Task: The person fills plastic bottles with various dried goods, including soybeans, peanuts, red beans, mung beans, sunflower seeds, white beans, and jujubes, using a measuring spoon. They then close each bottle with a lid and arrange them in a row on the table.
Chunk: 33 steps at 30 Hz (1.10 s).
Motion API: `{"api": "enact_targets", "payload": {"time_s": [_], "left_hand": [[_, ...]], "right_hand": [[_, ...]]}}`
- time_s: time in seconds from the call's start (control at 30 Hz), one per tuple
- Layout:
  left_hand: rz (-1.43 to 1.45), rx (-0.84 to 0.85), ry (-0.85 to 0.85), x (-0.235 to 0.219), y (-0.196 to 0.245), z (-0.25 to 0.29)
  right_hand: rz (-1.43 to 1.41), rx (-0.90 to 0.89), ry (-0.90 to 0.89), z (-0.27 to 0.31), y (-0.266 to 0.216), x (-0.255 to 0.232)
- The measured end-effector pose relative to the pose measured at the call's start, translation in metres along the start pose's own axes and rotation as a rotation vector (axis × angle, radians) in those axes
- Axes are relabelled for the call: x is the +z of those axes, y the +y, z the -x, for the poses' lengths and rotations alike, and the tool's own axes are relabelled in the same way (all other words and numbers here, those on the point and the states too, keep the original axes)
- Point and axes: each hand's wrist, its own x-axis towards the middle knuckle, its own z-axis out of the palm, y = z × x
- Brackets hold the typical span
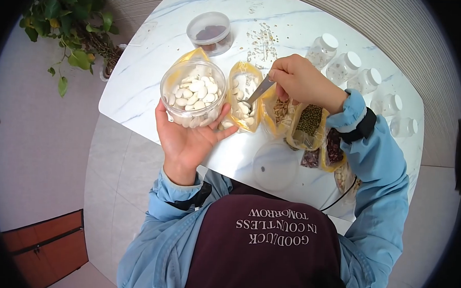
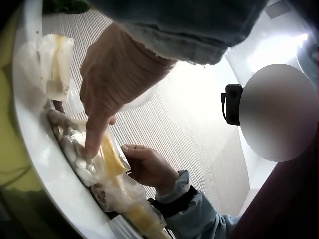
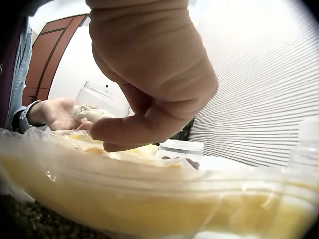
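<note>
In the head view a clear round jar [image 1: 193, 93] of white beans sits in the left hand [image 1: 185, 142], thumb at one side and fingers at the other, some stretched toward an open bag of white beans [image 1: 244, 95]. The right hand [image 1: 302, 80] grips the handle of a metal spoon [image 1: 259, 89], its bowl down among the beans in that bag. The left wrist view has the left hand [image 2: 117, 79] over white beans [image 2: 75, 152]. In the right wrist view the curled right hand [image 3: 154, 84] hides the spoon.
Bags of green beans [image 1: 309, 120], dark red beans [image 1: 334, 147] and brown pieces lie at the right. A tub [image 1: 209, 34] stands behind the jar, several white-capped jars [image 1: 343, 68] at the back right. A clear lid [image 1: 275, 166] lies near the front edge; small grains are scattered behind.
</note>
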Motion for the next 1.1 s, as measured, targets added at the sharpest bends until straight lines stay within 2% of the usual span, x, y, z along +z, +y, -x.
{"api": "enact_targets", "payload": {"time_s": [0.07,0.17,0.57,0.87,0.97,1.1], "left_hand": [[-0.001,0.004,0.000,0.001,0.000,0.000],[-0.008,0.008,-0.001,0.003,0.000,0.000],[-0.013,0.019,-0.024,0.001,0.005,0.005],[0.016,-0.047,-0.110,-0.005,0.007,0.007],[0.047,-0.104,-0.153,-0.006,0.007,0.006],[0.058,-0.149,-0.171,-0.003,0.004,0.005]], "right_hand": [[-0.214,0.194,-0.070,-0.001,0.001,-0.001],[-0.316,0.268,-0.116,-0.004,0.008,-0.003],[-0.534,0.349,-0.065,0.002,0.015,-0.017],[-0.592,0.220,0.137,0.017,0.013,-0.038],[-0.637,0.100,0.236,0.025,-0.003,-0.042],[-0.660,-0.051,0.276,0.035,-0.028,-0.040]]}}
